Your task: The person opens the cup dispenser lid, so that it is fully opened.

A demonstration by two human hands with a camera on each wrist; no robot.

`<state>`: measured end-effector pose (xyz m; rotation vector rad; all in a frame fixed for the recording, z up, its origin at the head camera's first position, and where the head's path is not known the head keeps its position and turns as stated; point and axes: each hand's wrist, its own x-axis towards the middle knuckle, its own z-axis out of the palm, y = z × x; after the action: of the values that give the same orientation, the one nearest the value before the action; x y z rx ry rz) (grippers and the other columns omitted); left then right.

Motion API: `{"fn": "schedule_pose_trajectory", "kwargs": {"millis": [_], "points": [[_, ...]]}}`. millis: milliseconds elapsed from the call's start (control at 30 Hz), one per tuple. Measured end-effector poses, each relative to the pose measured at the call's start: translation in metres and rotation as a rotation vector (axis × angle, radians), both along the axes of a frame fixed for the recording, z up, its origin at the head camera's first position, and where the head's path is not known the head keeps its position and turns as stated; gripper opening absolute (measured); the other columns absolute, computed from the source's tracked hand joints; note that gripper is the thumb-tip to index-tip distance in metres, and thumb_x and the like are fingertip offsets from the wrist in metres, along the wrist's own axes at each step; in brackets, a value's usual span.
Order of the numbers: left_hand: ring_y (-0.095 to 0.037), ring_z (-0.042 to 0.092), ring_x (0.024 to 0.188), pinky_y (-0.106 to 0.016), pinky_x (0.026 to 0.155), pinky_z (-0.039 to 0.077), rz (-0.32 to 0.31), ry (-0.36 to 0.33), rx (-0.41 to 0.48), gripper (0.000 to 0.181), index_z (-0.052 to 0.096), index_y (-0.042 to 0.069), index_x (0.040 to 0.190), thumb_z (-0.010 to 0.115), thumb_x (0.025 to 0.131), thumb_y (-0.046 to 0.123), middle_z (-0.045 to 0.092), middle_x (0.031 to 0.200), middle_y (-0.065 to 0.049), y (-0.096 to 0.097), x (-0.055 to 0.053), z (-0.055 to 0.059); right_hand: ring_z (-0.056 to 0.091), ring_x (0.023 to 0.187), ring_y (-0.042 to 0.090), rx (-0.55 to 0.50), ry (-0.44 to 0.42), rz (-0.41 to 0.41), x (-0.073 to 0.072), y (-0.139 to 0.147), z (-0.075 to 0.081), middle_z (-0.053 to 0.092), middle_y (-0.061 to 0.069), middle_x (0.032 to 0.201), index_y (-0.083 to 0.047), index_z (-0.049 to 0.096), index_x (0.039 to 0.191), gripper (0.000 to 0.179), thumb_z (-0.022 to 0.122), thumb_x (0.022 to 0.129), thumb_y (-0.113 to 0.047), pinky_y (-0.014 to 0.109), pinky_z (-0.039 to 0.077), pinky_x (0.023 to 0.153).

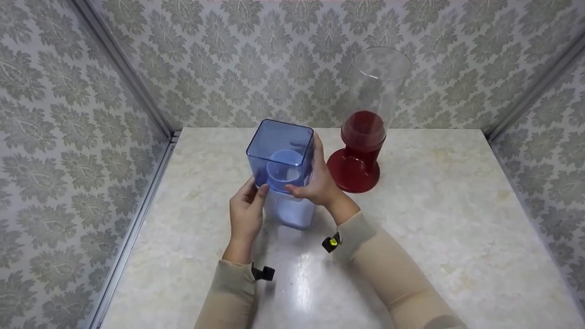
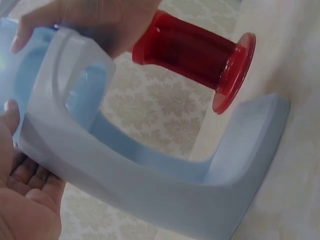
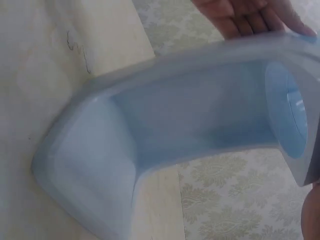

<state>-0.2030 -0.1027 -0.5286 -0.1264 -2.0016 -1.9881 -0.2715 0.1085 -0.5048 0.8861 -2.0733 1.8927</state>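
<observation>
A see-through blue square container [image 1: 279, 137] sits atop a pale blue C-shaped stand [image 1: 293, 214], whose top has a round opening. Together they look like a dry-food dispenser. My left hand [image 1: 247, 211] grips the container's lower left corner where it meets the stand, thumb in front. On the opposite side my right hand [image 1: 321, 180] holds the container with its thumb across the front and its fingers along the right side. The left wrist view shows the stand [image 2: 135, 165] between both hands. In the right wrist view, the stand's foot [image 3: 90, 160] appears to rest on the table.
Behind and to the right stands a red dispenser base [image 1: 354, 176] bearing a tall clear cylinder [image 1: 377, 91]. Patterned wall panels [image 1: 283, 68] close off the back and both sides of the pale marbled table [image 1: 438, 228].
</observation>
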Motion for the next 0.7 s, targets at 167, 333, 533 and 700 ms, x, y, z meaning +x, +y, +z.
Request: {"fn": "schedule_pose_trajectory", "kwargs": {"millis": [167, 333, 533, 700], "points": [[-0.017, 0.079, 0.115, -0.016, 0.09, 0.064, 0.081, -0.013, -0.029, 0.052, 0.066, -0.001, 0.153, 0.08, 0.106, 0.016, 0.074, 0.149, -0.02, 0.007, 0.016, 0.007, 0.058, 0.146, 0.029, 0.001, -0.06, 0.087, -0.006, 0.006, 0.002, 0.051, 0.017, 0.166, -0.007, 0.016, 0.173, 0.149, 0.097, 0.069, -0.076, 0.049, 0.048, 0.131], [-0.006, 0.076, 0.094, -0.015, 0.078, 0.062, 0.108, -0.03, -0.026, 0.051, 0.069, 0.0, 0.15, 0.084, 0.103, 0.015, 0.081, 0.134, -0.022, 0.009, 0.025, 0.007, 0.062, 0.143, 0.026, 0.007, -0.12, 0.15, -0.009, 0.011, 0.004, 0.06, 0.018, 0.161, -0.006, 0.027, 0.167, 0.144, 0.1, 0.065, -0.076, 0.048, 0.047, 0.131], [-0.025, 0.075, 0.13, -0.036, 0.113, 0.064, 0.011, -0.011, -0.026, 0.064, 0.07, -0.004, 0.147, 0.096, 0.09, 0.008, 0.076, 0.141, -0.023, -0.013, 0.008, 0.01, 0.062, 0.143, 0.025, -0.028, -0.142, 0.196, -0.009, 0.01, 0.003, 0.059, 0.017, 0.16, -0.006, 0.027, 0.166, 0.142, 0.1, 0.066, -0.077, 0.044, 0.047, 0.131], [-0.034, 0.05, 0.161, -0.055, 0.141, 0.035, -0.259, 0.041, -0.104, 0.123, 0.044, 0.008, 0.172, 0.107, 0.075, 0.05, 0.056, 0.17, -0.014, -0.028, -0.025, 0.008, 0.064, 0.14, 0.024, -0.077, -0.152, 0.192, -0.005, 0.008, 0.0, 0.062, 0.015, 0.157, -0.006, 0.029, 0.164, 0.141, 0.101, 0.066, -0.076, 0.037, 0.052, 0.125]]}}
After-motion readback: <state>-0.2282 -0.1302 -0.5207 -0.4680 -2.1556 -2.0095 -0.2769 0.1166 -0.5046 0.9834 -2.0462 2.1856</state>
